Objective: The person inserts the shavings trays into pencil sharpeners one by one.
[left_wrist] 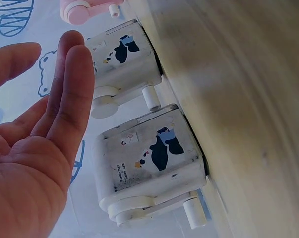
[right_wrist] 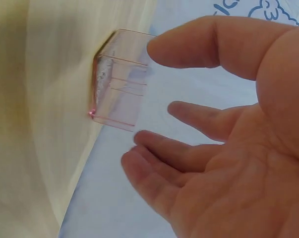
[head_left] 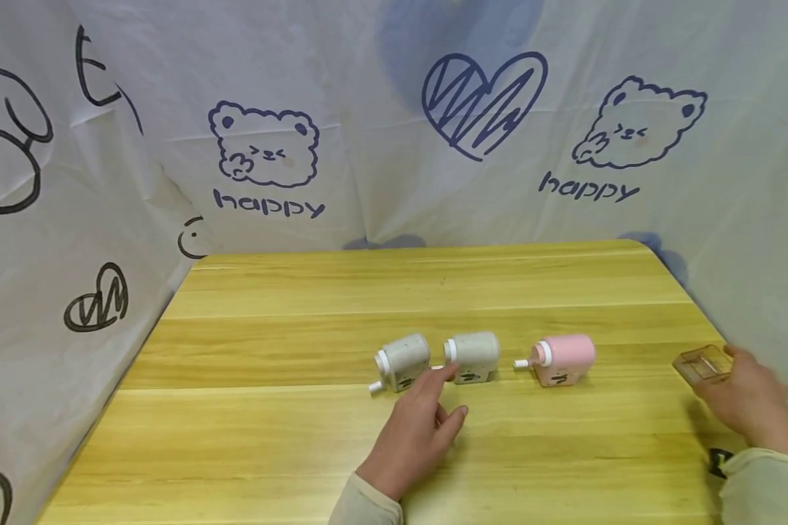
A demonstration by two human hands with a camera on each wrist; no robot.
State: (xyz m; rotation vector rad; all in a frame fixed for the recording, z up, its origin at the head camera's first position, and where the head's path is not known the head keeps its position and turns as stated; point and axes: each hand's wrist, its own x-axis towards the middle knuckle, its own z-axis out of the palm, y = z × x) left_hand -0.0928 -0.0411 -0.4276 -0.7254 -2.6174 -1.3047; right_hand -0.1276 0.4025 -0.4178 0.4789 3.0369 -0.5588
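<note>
Two light grey crank pencil sharpeners stand side by side, the left one [head_left: 408, 357] and the middle one [head_left: 478, 350], each with a white crank and a dark cartoon print. A pink crank pencil sharpener [head_left: 570, 357] is to their right. My left hand [head_left: 415, 430] hovers in front of the grey pair with its fingers extended, holding nothing; the index finger overlaps the middle sharpener in the head view. At the table's right side lies a clear pinkish box [right_wrist: 120, 82]. My right hand [head_left: 755, 401] is at it, thumb tip and fingertips spread close by its near edge.
The wood-grain table [head_left: 249, 430] has a rounded far right corner. White cloth [head_left: 381, 168] with bear, heart and "happy" drawings hangs behind it and along both sides. A small black object [head_left: 719, 463] shows beside the right sleeve.
</note>
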